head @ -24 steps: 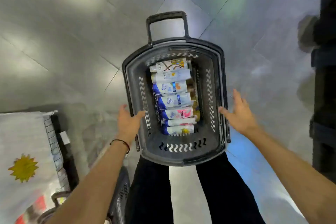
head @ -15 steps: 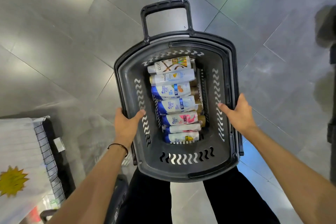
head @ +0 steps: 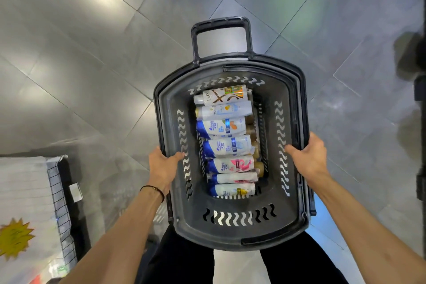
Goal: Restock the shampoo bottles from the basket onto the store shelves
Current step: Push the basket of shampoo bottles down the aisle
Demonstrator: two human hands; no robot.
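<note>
Dark grey plastic basket (head: 230, 235), wavy slots in its walls, loop handle (head: 221, 23) sticking out past the far edge. Seven shampoo bottles (head: 224, 143) lie on their sides in one touching row along the basket bottom: mostly white, with blue, pink or gold labels. Brown bottles (head: 251, 130) are wedged just beside them toward the right wall. Left hand (head: 161, 166) grips the left rim, thumb on the inner wall. Right hand (head: 309, 157) does the same on the right rim. Grey tiled floor (head: 92, 53) below.

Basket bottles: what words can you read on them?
"LUX": on the farthest bottle.
"PANTE", rest cut off: on the second bottle.
Other bottles: labels too blurred to read.
Yellow star sign: too blurred to read.
</note>
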